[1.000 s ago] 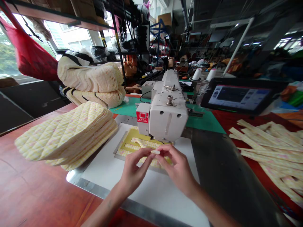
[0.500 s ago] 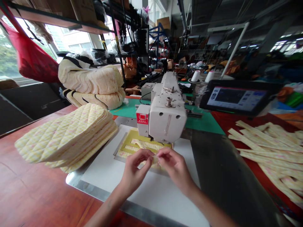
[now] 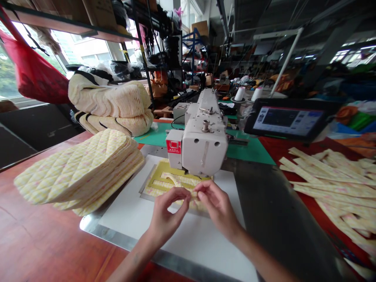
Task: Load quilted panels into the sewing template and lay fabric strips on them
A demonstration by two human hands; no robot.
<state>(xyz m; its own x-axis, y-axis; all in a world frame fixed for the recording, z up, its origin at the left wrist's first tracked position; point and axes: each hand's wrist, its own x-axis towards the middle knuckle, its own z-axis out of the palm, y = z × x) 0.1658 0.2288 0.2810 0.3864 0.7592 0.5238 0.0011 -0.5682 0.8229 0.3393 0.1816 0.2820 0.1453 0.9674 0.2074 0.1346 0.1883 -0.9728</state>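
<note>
My left hand (image 3: pixel 167 211) and my right hand (image 3: pixel 216 209) meet fingertip to fingertip over the white work plate (image 3: pixel 132 219), just in front of the sewing machine head (image 3: pixel 202 143). Both pinch a small pale strip of fabric (image 3: pixel 192 193) between thumb and fingers. Right behind the hands a yellow clamp frame (image 3: pixel 160 177) lies under the machine with a patterned fabric piece (image 3: pixel 176 181) in its cut-out.
A stack of quilted yellow pads (image 3: pixel 79 172) lies at the left on the red table (image 3: pixel 35 243). Several yellow fabric strips (image 3: pixel 331 184) are spread at the right. A touchscreen panel (image 3: pixel 289 119), thread cones (image 3: pixel 240 94) and rolled padding (image 3: pixel 108 103) stand behind.
The strip was held flat between both hands a second ago; now the fingers have closed tighter around it. The view has drifted slightly; the hands stay in the same place.
</note>
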